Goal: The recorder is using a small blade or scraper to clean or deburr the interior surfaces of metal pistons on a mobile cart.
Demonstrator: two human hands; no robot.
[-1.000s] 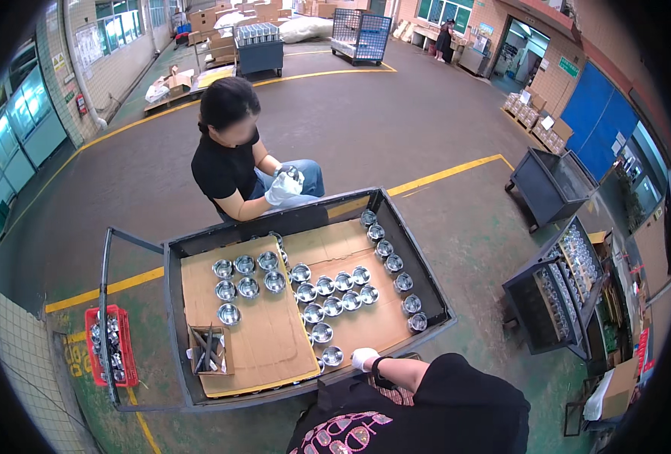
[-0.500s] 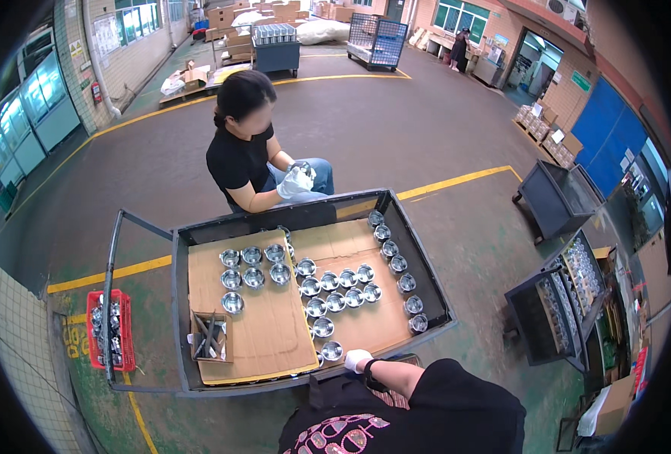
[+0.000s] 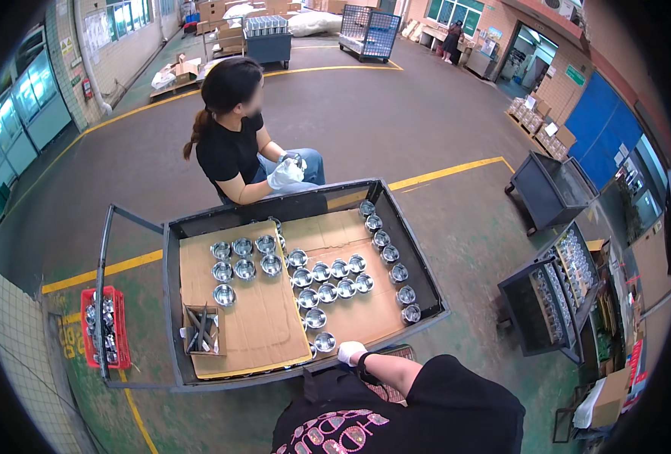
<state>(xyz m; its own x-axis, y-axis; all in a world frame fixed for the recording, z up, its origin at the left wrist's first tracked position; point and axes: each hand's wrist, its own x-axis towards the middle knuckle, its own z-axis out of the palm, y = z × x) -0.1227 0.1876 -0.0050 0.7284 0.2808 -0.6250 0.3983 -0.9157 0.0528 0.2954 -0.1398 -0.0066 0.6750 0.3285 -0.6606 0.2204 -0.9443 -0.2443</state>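
Observation:
My right hand (image 3: pixel 351 352), in a white glove, is at the near rim of a dark metal cart (image 3: pixel 445 312), beside a shiny metal piston (image 3: pixel 325 343). Its fingers are too small and partly hidden to make out, and I see nothing held in it. My left hand does not show. Several pistons stand in rows on brown cardboard (image 3: pixel 350 320) in the cart. Others stand on a raised cardboard sheet (image 3: pixel 263 333) at the left, beside a small box (image 3: pixel 204 330) of dark tools or parts.
Across the cart sits a co-worker (image 3: pixel 233 144) with gloved hands (image 3: pixel 287 172) around a small object. A red crate (image 3: pixel 107 327) of metal parts stands left of the cart handle (image 3: pixel 102 265). Dark carts (image 3: pixel 551 189) stand at the right, one loaded with metal parts.
The co-worker's head has turned toward the right and lifted, and their hands have lowered slightly. My view has shifted a little. My right hand stays at the cart's near rim.

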